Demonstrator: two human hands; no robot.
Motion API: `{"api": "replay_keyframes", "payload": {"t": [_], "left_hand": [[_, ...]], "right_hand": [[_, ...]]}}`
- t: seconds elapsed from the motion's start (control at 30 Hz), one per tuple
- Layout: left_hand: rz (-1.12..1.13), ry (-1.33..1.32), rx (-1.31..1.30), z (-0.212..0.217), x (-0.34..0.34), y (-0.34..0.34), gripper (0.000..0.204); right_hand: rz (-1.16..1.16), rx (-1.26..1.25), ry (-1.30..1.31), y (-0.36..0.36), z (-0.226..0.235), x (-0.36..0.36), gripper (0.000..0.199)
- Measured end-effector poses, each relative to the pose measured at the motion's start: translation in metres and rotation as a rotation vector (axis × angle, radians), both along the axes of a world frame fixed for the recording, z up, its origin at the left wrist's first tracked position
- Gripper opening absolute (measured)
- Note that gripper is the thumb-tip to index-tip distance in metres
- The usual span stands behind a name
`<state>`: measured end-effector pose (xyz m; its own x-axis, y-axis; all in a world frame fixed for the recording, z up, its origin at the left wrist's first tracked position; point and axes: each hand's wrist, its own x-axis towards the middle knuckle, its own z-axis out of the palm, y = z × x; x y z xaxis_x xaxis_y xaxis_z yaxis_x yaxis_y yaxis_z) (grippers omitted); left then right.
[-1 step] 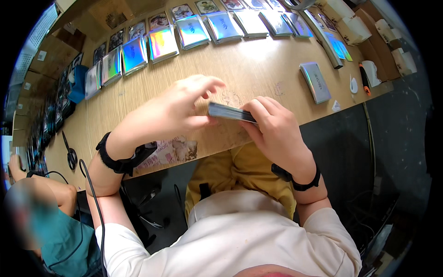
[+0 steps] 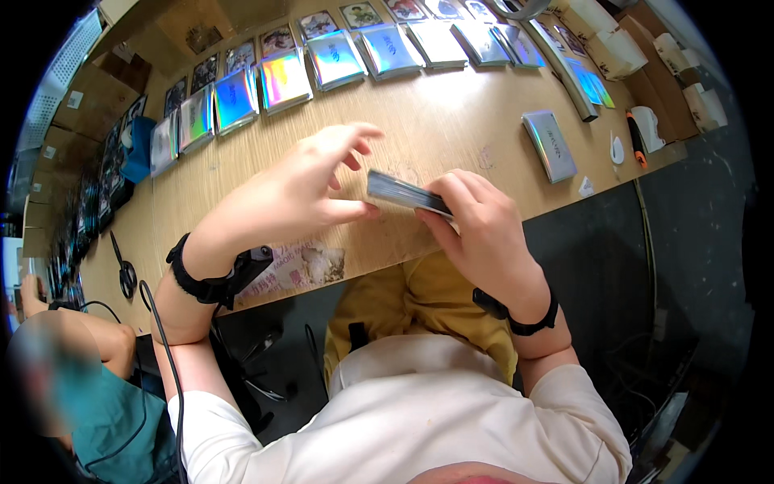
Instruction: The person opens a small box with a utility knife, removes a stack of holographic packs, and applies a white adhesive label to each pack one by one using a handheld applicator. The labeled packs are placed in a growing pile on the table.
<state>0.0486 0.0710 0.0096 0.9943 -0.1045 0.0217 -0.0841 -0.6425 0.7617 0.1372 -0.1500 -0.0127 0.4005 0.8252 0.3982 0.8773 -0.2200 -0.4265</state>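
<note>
A thick stack of cards (image 2: 407, 194) is gripped at its right end by my right hand (image 2: 480, 210), fingers on top and thumb below. Its layered edge faces up toward me, above the front part of the table. Just left of the stack, my left hand (image 2: 318, 173) is open, with thumb and fingers spread apart and nothing between them. The left fingertips are near the stack's free end without touching it. To the right on the table lies another stack of silvery holographic cards (image 2: 550, 147).
A row of shiny card stacks (image 2: 285, 78) curves across the back, with picture cards (image 2: 315, 23) behind it. Black scissors (image 2: 124, 270) lie at left, an orange-black cutter (image 2: 638, 141) at right. A metal bar (image 2: 568, 77) stands near boxes. A person in a teal shirt (image 2: 121, 411) sits at left.
My left thumb and fingers have spread slightly wider and moved off the end of the card stack. The right hand keeps its hold, shifted very slightly.
</note>
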Motion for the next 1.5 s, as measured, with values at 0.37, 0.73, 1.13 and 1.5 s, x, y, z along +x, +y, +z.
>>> {"api": "replay_keyframes", "payload": {"t": [0.37, 0.73, 1.13, 1.5], "left_hand": [[0.305, -0.071, -0.909, 0.008, 0.015, -0.063, 0.06], [0.055, -0.275, -0.532, -0.019, 0.015, -0.047, 0.051], [0.037, 0.081, -0.243, -0.035, 0.026, -0.046, 0.077], [0.044, -0.245, 0.119, -0.002, 0.05, -0.071, 0.062]], "right_hand": [[-0.243, 0.553, -0.12, 0.044, -0.007, -0.022, 0.027], [0.292, 0.43, 0.364, 0.012, 0.02, 0.006, 0.063], [0.241, 0.365, 0.534, -0.002, -0.003, 0.02, 0.034], [0.05, 0.628, 0.739, -0.042, -0.002, 0.043, 0.039]]}}
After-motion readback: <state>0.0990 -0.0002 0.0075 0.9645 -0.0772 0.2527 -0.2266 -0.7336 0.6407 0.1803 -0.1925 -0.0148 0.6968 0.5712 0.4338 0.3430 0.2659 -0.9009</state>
